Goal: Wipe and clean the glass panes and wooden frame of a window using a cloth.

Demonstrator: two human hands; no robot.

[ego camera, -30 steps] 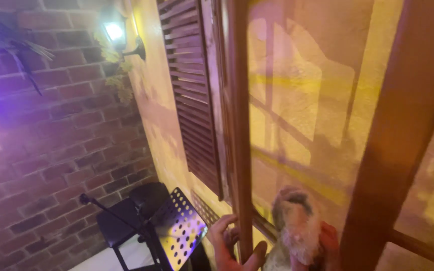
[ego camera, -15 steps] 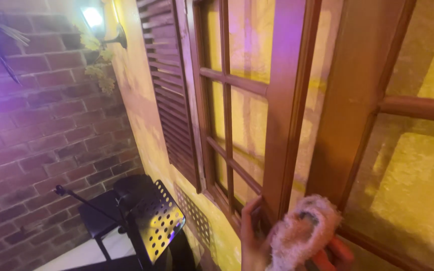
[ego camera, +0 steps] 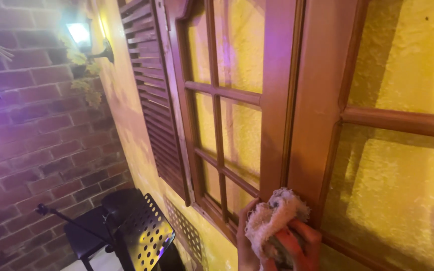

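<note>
Cloth [ego camera: 272, 218] bunched in right hand [ego camera: 292, 248], fingers clenched round it, pressed low on window frame [ego camera: 277, 125]; left hand [ego camera: 247, 236] partly hidden, grip unclear; upper frame unreached.

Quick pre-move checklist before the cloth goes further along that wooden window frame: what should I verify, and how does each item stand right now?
1. Cloth in hand: ok. The right hand grips the fluffy white cloth, bunched up.
2. Cloth touching the wooden window frame: ok, it looks pressed against the upright's lower part.
3. Left hand placement: cannot tell. Only its edge shows beside the cloth, near the frame's bottom rail.
4. Path upward along the upright: ok, nothing hangs on it.
5. Louvred shutter: ok, folded back against the wall, apart from both hands.
6. Perforated music stand below: ok, standing left of the hands, not touching them.
</note>
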